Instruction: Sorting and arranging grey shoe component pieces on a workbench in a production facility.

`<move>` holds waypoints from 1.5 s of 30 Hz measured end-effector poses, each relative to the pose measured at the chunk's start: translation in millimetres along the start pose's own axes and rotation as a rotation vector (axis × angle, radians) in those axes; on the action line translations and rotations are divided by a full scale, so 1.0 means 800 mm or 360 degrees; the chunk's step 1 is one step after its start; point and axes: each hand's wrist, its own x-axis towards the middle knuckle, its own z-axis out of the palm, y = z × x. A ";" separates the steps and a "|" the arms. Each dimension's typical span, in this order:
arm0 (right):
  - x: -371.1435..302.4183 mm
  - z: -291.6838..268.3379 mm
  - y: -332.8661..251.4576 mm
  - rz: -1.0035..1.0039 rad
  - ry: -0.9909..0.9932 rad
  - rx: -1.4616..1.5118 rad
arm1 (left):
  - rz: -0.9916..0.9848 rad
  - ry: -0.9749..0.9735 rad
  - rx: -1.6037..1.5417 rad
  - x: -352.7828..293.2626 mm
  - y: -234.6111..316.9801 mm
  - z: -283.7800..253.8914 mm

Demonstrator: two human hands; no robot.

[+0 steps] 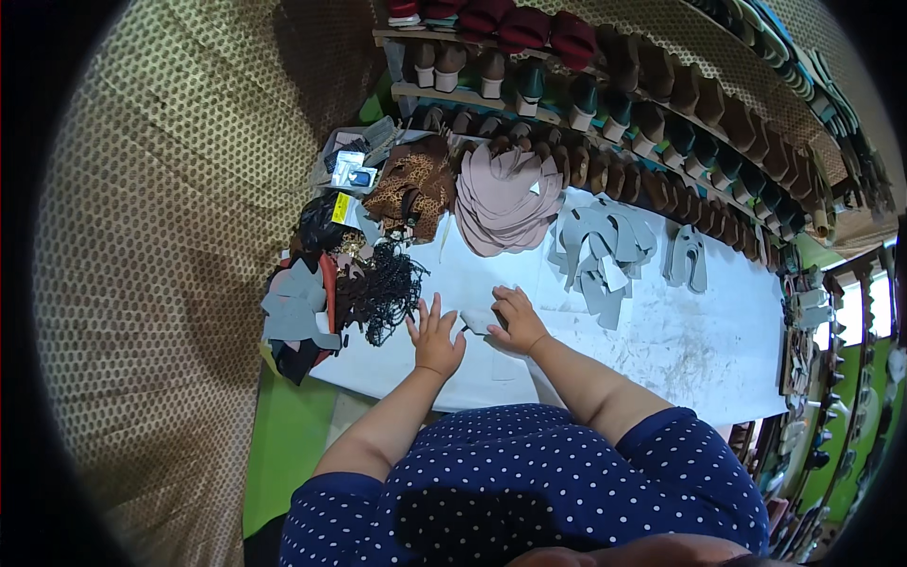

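A small pale grey piece [479,321] with a dark tip on its left side lies on the white table between my hands; its exact kind is too small to tell. My left hand [437,342] is open just left of it, palm down, fingers spread towards the far side. At the piece's right end, my right hand [519,321] rests with its thumb by the edge and its slightly bent fingers apart. Left of my left hand is a tangle of black cords or straps [392,293].
Beyond lie a pink stack of cut pieces [505,203], grey cut pieces [600,241] and leopard-print material [411,184]. Grey scraps [298,302] and a black bag [323,222] crowd the left edge. Shelves of shoe forms [586,99] curve along the back; patterned cloth [170,283] hangs at left.
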 end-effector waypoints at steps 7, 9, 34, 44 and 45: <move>-0.021 -0.032 -0.036 0.0420 0.0036 -0.0107 | 0.0112 -0.0052 0.0193 -0.001 0.007 0.003; -0.039 -0.026 -0.047 0.0515 0.0017 -0.0172 | 0.0126 -0.0038 0.0199 -0.004 0.005 0.002; -0.063 0.001 -0.084 0.0711 -0.0168 0.0063 | 0.0051 -0.0055 0.0246 -0.003 -0.001 0.010; -0.074 -0.001 -0.106 -0.0117 -0.0086 -0.0202 | 0.0055 0.0124 0.0003 -0.028 -0.030 -0.003; -0.071 -0.005 -0.108 -0.0116 -0.0081 -0.0199 | 0.0058 0.0123 0.0008 -0.029 -0.031 -0.005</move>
